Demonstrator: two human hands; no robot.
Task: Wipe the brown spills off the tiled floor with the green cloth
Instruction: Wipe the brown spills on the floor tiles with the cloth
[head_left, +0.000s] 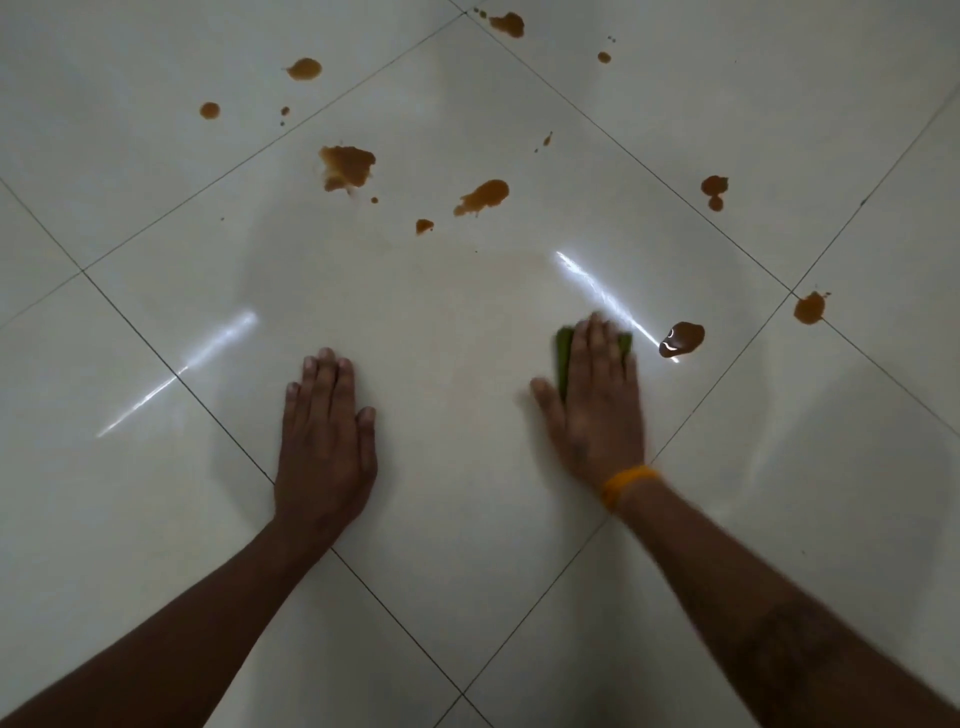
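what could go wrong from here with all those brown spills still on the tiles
1. The green cloth is almost fully covered by the right hand, so bare fingers may drag through the dark puddle beside it.
2. A small cloth may smear rather than lift the large spill farther out.
3. The left hand is braced flat on the glossy tiled floor; it could slip if wet.
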